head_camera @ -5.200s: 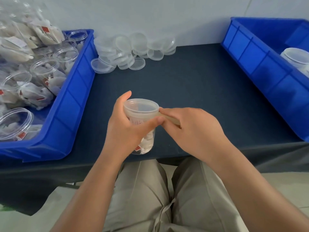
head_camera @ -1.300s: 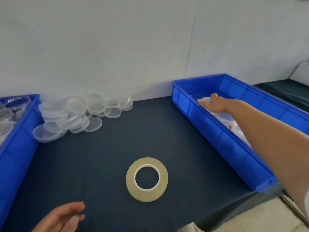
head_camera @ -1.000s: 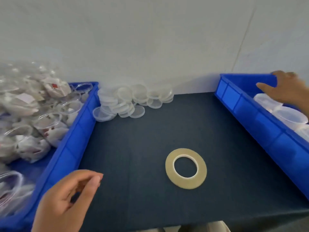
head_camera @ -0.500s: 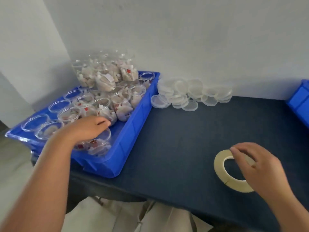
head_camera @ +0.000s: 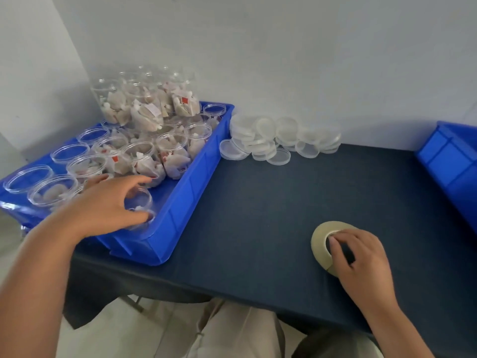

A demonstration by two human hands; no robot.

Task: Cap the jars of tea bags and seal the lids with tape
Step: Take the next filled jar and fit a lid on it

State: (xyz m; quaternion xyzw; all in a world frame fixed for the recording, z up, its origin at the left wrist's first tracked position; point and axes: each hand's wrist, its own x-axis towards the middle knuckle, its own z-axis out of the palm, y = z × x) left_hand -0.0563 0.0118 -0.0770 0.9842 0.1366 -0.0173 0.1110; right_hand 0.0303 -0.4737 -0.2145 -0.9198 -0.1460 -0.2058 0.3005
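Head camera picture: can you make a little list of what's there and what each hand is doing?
Left hand: grips an open jar of tea bags in the left bin
Right hand: fingers curled over the tape roll, flat on the dark table
Lids: loose pile by the wall
Other jars: uncapped, crowded in the left bin
Right bin: only its corner shows

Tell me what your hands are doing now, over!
Left hand grips an uncapped jar in the blue bin. Right hand grips the tape roll on the table. Lids piled beyond, path unblocked.
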